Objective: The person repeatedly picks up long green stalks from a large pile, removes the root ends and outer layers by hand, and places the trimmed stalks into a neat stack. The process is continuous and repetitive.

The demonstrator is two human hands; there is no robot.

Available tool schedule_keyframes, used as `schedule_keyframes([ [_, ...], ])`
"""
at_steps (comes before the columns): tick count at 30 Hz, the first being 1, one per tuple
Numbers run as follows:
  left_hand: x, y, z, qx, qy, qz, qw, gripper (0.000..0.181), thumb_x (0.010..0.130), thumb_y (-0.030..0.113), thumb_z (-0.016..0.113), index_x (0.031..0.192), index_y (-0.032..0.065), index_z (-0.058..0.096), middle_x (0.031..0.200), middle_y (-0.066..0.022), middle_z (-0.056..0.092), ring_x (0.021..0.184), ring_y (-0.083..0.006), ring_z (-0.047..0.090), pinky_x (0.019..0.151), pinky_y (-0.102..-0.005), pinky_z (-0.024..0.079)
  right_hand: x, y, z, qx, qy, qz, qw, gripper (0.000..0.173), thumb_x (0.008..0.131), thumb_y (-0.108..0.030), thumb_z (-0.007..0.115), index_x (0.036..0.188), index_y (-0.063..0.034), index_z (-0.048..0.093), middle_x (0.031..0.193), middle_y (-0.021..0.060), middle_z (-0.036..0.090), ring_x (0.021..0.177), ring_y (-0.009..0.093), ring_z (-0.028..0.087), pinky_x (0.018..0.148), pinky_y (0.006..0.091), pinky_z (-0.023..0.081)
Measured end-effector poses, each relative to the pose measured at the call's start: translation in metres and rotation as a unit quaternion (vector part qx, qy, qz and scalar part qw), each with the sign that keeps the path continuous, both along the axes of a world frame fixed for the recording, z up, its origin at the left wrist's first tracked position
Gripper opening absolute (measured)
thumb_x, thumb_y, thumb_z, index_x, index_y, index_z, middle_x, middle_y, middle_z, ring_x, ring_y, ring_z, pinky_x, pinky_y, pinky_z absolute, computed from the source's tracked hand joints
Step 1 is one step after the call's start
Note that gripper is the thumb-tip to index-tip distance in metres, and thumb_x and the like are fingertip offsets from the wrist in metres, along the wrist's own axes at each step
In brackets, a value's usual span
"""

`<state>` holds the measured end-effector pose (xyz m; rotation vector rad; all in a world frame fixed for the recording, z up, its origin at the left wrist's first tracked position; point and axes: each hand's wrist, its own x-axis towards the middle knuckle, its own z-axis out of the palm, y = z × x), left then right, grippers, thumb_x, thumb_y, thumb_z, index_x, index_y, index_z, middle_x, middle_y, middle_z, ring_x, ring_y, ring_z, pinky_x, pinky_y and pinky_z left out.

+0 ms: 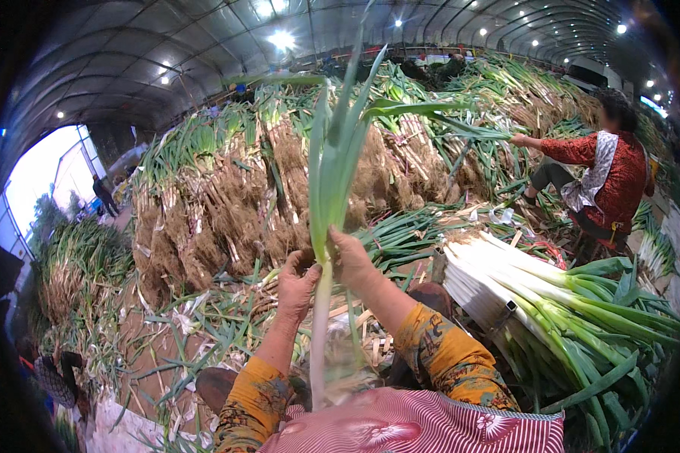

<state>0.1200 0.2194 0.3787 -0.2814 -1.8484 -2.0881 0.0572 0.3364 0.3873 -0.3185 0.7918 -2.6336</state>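
A long leek-like green onion (321, 334) stands upright before my chest, with its white stalk down and its green leaves fanning upward. My left hand (298, 286) grips it where the white meets the green, thumb against the stalk. Just above, my right hand (351, 257) holds the base of the leaves from the other side. The lower end of the stalk comes close to my striped red apron (419, 422); a blur beside it hides detail. To my right lies a stack of cleaned green onions (504, 266), white ends toward the pile, leaves hanging outward.
Ahead rises a long bank of bundled onions with brown roots (226, 215). Leaf scraps and peeled skins (187, 323) litter the ground. A seated co-worker (606, 170) at the right holds onion leaves with an outstretched hand. Another person (105, 195) stands near the bright doorway.
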Motion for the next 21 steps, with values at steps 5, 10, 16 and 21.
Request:
schedule_keyframes([
  [5, -0.007, 0.002, 0.000, -0.056, -0.022, 0.044, 0.997, 0.041, 0.076, 0.007, 0.065, 0.114, 0.0010, 0.048, 0.101, -0.0077, 0.057, 0.088, -0.0163, 0.056, 0.078, -0.0286, 0.047, 0.019, -0.004, 0.001, 0.094, 0.001, -0.075, 0.993, 0.031, 0.080, -0.020, 0.066, 0.098, 0.0030, 0.056, 0.088, 0.0102, 0.061, 0.075, 0.018, 0.058, 0.066, 0.0311, 0.047],
  [10, -0.010, 0.003, 0.001, -0.084, 0.001, 0.041, 0.996, 0.046, 0.072, 0.016, 0.071, 0.108, -0.0012, 0.049, 0.096, -0.0076, 0.057, 0.085, -0.0154, 0.055, 0.076, -0.0282, 0.046, 0.006, -0.008, -0.011, 0.095, 0.018, -0.112, 0.989, 0.033, 0.077, -0.016, 0.069, 0.099, 0.0047, 0.056, 0.089, 0.0102, 0.062, 0.075, 0.017, 0.060, 0.065, 0.0283, 0.048],
  [16, -0.002, -0.001, -0.001, -0.099, -0.022, 0.094, 0.990, 0.037, 0.075, 0.013, 0.068, 0.104, -0.0015, 0.052, 0.092, -0.0067, 0.059, 0.079, -0.0133, 0.055, 0.071, -0.0276, 0.046, 0.007, -0.018, -0.015, 0.182, 0.015, -0.215, 0.959, 0.021, 0.075, -0.014, 0.068, 0.089, 0.0007, 0.062, 0.073, 0.0046, 0.061, 0.061, 0.013, 0.055, 0.053, 0.0269, 0.044],
  [21, 0.034, 0.014, -0.011, -0.096, 0.012, 0.117, 0.988, 0.016, 0.080, 0.009, 0.066, 0.091, 0.0040, 0.055, 0.082, -0.0017, 0.058, 0.073, -0.0110, 0.052, 0.067, -0.0257, 0.043, -0.017, 0.012, -0.027, 0.235, 0.064, -0.326, 0.913, 0.021, 0.074, -0.013, 0.069, 0.087, 0.0016, 0.063, 0.072, 0.0053, 0.061, 0.060, 0.013, 0.055, 0.054, 0.0271, 0.045],
])
